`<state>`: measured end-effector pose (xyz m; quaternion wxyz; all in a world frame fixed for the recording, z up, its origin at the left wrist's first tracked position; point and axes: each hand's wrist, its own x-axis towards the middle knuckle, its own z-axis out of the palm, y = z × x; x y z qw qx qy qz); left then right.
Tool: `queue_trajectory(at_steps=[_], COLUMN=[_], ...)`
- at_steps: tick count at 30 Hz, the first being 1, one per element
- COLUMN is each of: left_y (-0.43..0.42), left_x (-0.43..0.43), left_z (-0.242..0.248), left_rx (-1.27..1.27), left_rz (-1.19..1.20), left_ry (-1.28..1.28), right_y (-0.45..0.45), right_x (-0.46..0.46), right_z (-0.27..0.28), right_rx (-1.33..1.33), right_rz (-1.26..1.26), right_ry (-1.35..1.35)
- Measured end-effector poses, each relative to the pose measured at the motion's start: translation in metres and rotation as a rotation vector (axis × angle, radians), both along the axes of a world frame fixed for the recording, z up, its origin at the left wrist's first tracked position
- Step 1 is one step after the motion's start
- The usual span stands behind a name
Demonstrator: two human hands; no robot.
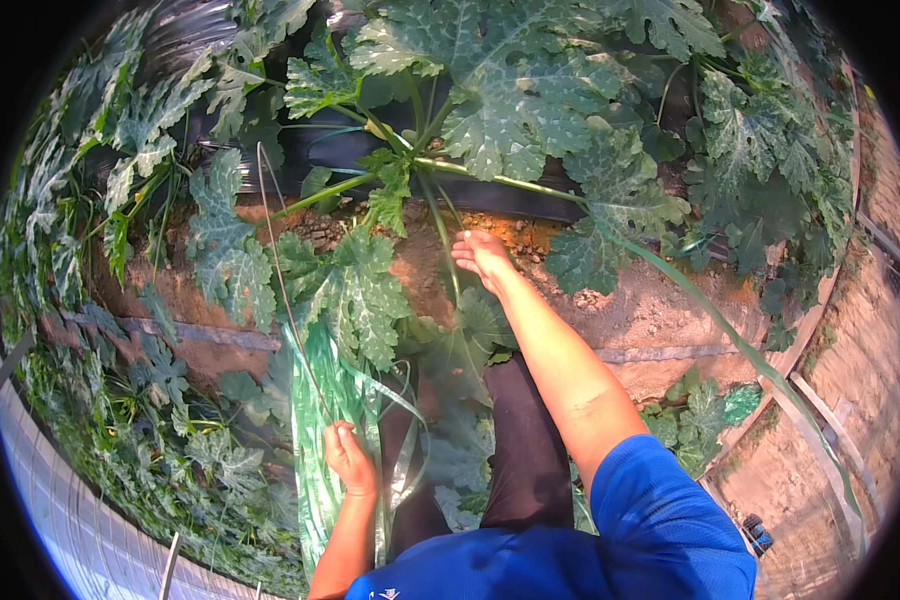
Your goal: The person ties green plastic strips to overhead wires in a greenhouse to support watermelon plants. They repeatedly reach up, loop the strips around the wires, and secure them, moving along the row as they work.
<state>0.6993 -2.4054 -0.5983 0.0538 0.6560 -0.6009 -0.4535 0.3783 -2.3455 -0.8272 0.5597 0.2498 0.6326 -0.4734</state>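
Note:
Low at centre left, my left hand (350, 457) grips the lower end of a long thin bent metal wire (276, 247). The wire slants up to a narrow bend beside the plant. A bundle of green plastic strips (316, 397) hangs behind that hand, with some strips looping over my legs. My right hand (484, 256) reaches forward with fingers loosely apart, next to a drooping leaf stalk (439, 217) of a squash plant (409, 154). No held thing shows in it; contact with the stalk is unclear. Large pale-mottled leaves (529, 90) spread above.
Black plastic mulch (480, 196) covers the bed under the plant. A green strip (690, 289) runs from the leaves towards the lower right. Dense squash foliage (165, 420) fills the left. Bare soil (660, 315) lies right of my arm, and another green plastic bundle (741, 403) rests there.

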Motion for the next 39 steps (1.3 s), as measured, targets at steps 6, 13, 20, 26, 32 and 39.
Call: queue_trajectory(at_steps=[6,13,20,26,32,39], left_y=[-0.004,-0.01,-0.02,-0.029,-0.026,-0.035], left_x=[0.021,0.044,0.038,0.035,0.031,0.029], left_z=[-0.02,-0.029,-0.028,-0.029,-0.025,-0.042], left_rx=[0.068,0.029,0.019,0.024,0.047,0.08], left_rz=[0.104,0.041,0.032,0.003,-0.023,-0.05], left_ry=[0.025,-0.062,-0.073,-0.099,-0.147,-0.06], right_y=[-0.104,-0.128,-0.134,-0.123,-0.101,-0.07], right_x=[-0.008,-0.021,-0.012,-0.01,0.004,-0.04], right_z=[-0.163,-0.278,-0.249,-0.287,-0.343,-0.393], right_rx=[0.104,-0.27,-0.423,-0.487,-0.456,-0.181], right_rz=[-0.179,-0.329,-0.448,-0.33,-0.504,-0.19], right_ry=[0.069,-0.152,-0.164,-0.148,-0.325,0.341])
